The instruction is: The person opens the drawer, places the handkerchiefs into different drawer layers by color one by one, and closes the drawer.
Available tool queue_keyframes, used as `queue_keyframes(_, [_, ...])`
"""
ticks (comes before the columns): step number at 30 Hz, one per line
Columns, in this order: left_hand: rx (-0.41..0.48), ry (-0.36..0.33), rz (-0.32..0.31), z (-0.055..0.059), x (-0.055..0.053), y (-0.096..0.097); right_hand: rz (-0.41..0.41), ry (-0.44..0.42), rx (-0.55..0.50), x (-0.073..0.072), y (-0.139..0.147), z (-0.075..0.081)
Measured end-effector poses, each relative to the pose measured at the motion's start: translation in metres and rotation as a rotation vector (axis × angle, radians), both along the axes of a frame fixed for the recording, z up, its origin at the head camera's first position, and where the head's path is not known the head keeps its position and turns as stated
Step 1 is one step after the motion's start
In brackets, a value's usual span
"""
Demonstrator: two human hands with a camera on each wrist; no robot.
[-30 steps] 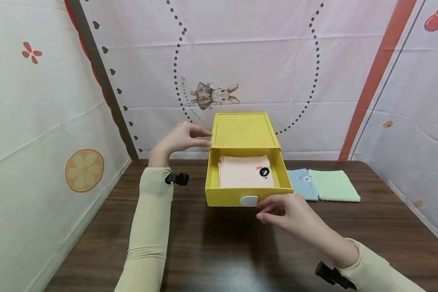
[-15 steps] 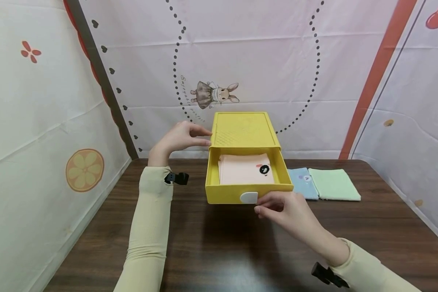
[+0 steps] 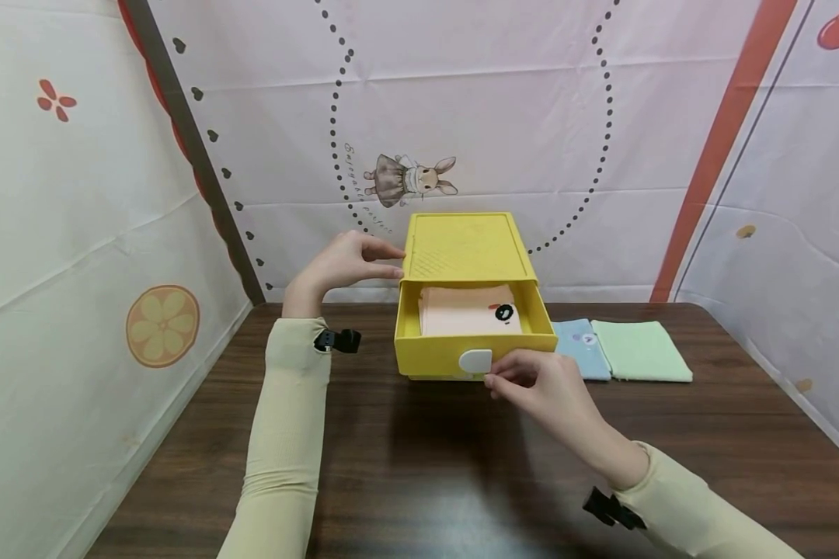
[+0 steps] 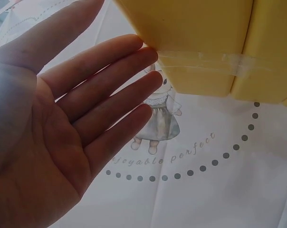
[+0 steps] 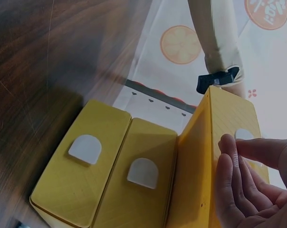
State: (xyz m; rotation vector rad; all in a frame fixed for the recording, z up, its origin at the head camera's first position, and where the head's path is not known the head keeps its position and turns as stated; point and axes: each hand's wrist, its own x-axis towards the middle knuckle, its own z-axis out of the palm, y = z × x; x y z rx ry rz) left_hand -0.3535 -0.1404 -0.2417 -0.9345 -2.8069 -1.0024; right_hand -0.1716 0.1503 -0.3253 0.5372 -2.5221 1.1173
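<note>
1. Yellow drawer unit [image 3: 464, 247] stands at the back of a dark wooden table [image 3: 405, 481], before a printed backdrop [image 3: 475, 116]. A rabbit print [image 3: 409, 182] shows above it.
2. Top drawer [image 3: 426, 357] sits partly pulled out, its front jutting past the two lower ones. Middle drawer [image 5: 131, 202] and bottom drawer [image 5: 62, 185] lie closed, a white tab on each.
3. Right hand [image 3: 551, 390] at the front of the top drawer: thumb and fingers pinch the free edge of its white handle [image 3: 475, 361].
4. Left hand [image 3: 341, 265] at the unit's left side, fingers extended and holding nothing. Fingertips come right up to the yellow wall; exact contact hard to tell. Clear tape [image 4: 219, 61] crosses that wall.
5. Inside the top drawer: folded pale-pink cloth [image 3: 454, 317], a round black motif [image 3: 504, 312] near its right edge.
6. On the table right of the unit: folded blue cloth [image 3: 575, 361], partly hidden by the unit; just beside it, folded pale-green cloth [image 3: 641, 351].
7. Pale-yellow sleeves [image 3: 287, 411] cover both forearms, black fittings [image 3: 339, 341] at the wrists.
</note>
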Motion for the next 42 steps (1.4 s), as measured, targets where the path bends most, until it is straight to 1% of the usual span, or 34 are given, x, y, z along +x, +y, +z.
queue_keyframes(6, [0.01,-0.006,-0.001,0.0,0.001,-0.001,-0.032,-0.01,-0.017,-0.009,-0.002,0.0])
queue_keyframes(10, [0.014,-0.01,0.0,0.0,0.001,-0.001,-0.057,0.01,-0.027,-0.014,-0.003,0.0])
queue_keyframes(14, [0.012,-0.015,0.005,0.0,0.0,-0.001,-0.061,0.034,-0.044,-0.019,-0.004,-0.001])
queue_keyframes(24, [0.013,-0.012,0.003,0.001,0.002,0.0,-0.046,0.033,-0.095,-0.033,-0.005,-0.003])
queue_keyframes(33, [0.003,-0.016,0.003,0.001,0.002,0.0,-0.071,0.015,-0.124,-0.046,-0.008,-0.006])
queue_keyframes(42, [-0.002,-0.022,0.009,0.0,0.002,0.0,-0.087,0.024,-0.137,-0.058,-0.01,-0.006])
